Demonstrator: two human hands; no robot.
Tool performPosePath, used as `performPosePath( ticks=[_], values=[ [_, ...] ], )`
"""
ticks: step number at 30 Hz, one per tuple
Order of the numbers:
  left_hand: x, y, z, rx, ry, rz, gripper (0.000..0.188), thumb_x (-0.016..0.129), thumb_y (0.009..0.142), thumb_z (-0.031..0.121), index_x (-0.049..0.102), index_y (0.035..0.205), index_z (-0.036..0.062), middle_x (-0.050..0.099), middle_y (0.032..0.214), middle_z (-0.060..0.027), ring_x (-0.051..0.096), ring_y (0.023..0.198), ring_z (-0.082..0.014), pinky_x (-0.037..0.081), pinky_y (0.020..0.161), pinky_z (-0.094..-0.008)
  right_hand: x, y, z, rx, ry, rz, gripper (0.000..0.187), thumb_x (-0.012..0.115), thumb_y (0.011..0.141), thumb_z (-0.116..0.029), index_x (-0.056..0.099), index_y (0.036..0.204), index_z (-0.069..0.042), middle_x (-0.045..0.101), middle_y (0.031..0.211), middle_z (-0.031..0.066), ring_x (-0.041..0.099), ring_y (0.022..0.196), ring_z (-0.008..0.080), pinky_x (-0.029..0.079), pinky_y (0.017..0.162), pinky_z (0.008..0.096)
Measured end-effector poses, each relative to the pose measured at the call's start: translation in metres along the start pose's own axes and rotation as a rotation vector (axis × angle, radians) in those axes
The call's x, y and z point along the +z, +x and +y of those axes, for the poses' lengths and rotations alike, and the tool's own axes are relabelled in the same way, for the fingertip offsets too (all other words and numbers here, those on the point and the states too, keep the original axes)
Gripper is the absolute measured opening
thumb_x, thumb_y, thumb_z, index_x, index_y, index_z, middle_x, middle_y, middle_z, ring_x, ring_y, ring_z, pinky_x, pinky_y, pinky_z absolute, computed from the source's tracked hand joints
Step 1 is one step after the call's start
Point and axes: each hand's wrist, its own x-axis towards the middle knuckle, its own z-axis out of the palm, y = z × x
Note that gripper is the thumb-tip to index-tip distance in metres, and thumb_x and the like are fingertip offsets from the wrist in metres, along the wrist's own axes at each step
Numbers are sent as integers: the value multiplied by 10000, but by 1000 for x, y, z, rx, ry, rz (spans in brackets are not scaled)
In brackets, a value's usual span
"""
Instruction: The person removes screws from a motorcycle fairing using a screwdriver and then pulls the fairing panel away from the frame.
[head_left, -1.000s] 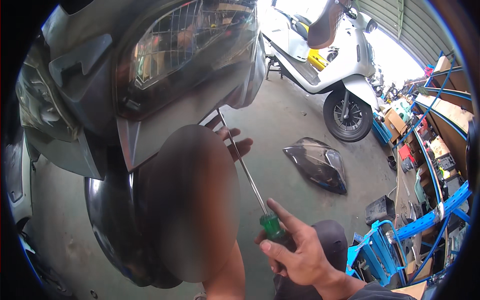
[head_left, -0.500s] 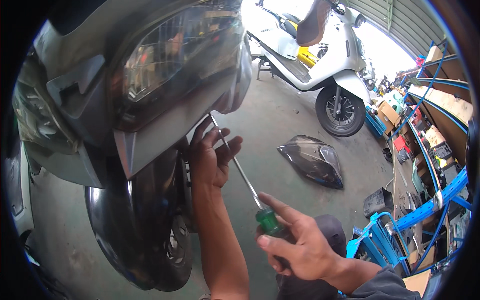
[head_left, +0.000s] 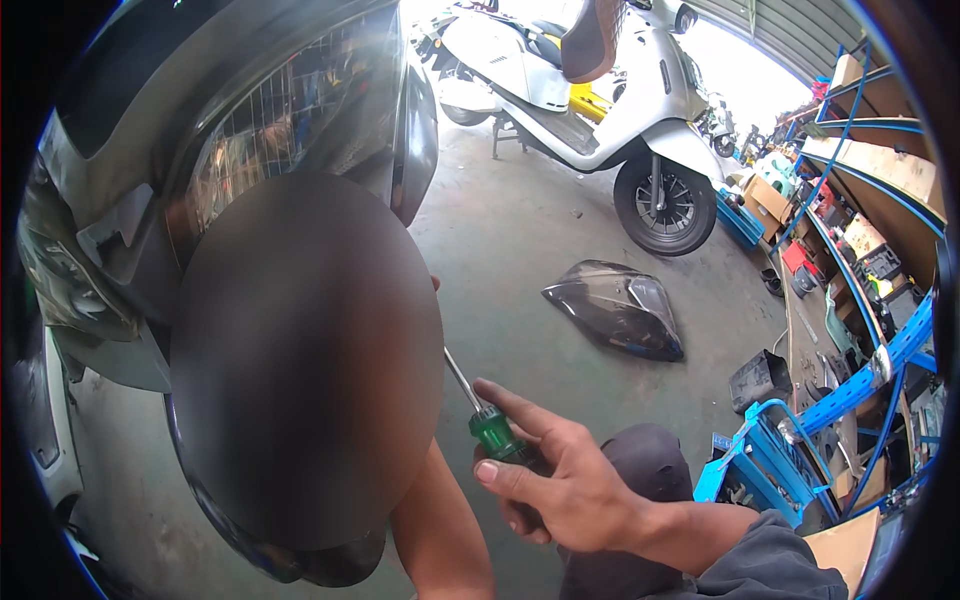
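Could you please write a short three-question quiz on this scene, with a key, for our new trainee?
1. Multiple choice: What colour is the handle of the screwdriver in the right hand's grip?
A) Red
B) Green
C) Yellow

2. True or false: The white scooter lies on its side.

3. Fill in the blank: The dark, glossy cover beyond the screwdriver rests on the ____.

Key:
1. B
2. False; it stands upright.
3. Floor
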Motion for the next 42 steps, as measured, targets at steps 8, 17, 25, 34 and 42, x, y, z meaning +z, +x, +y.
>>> performPosePath(
  ticks=[8, 17, 25, 34, 42],
  values=[
    [-4, 4, 3, -28, -28, -25, 255, 522, 978, 136, 540, 1227, 83, 580, 995, -91, 654, 840, -198, 587, 661, -250, 11, -2, -1, 108, 434, -71, 692, 594, 965, -107, 199, 1532, -68, 550, 911, 46, 553, 570, 122, 401, 422, 262],
    [2, 4, -7, 30, -180, -11, 154, 558, 966, 100, 577, 1084, 2, 617, 1012, -148, 678, 897, -264, 629, 750, -309, -16, 0, -24, 0, -137, -43, 697, 599, 933, -111, 224, 1492, 67, 570, 810, 67, 560, 558, 105, 469, 484, 279],
    [10, -4, -6, 96, -6, -69, 358, 533, 944, -3, 417, 1278, -59, 512, 1106, -180, 654, 963, -385, 603, 865, -452, -47, 12, 3, -428, -1425, 59, 615, 566, 839, -38, 399, 1425, 50, 602, 996, 231, 684, 776, 405, 564, 671, 424],
    [11, -27, -47, 143, 69, -261, 147, 563, 927, -5, 472, 1035, -47, 622, 947, -179, 691, 906, -434, 625, 831, -500, -107, -8, 1, -496, -1547, 176, 766, 547, 679, 165, 495, 1409, -63, 520, 847, 179, 538, 642, 335, 438, 610, 413],
    [-68, -11, -140, -17, 358, 243, 381, 577, 920, 2, 367, 1236, -32, 603, 966, -175, 689, 763, -359, 630, 712, -470, -161, 76, 140, -407, -798, -39, 594, 629, 787, 49, 543, 1362, -69, 552, 812, 158, 530, 630, 261, 455, 620, 371]
  ],
)
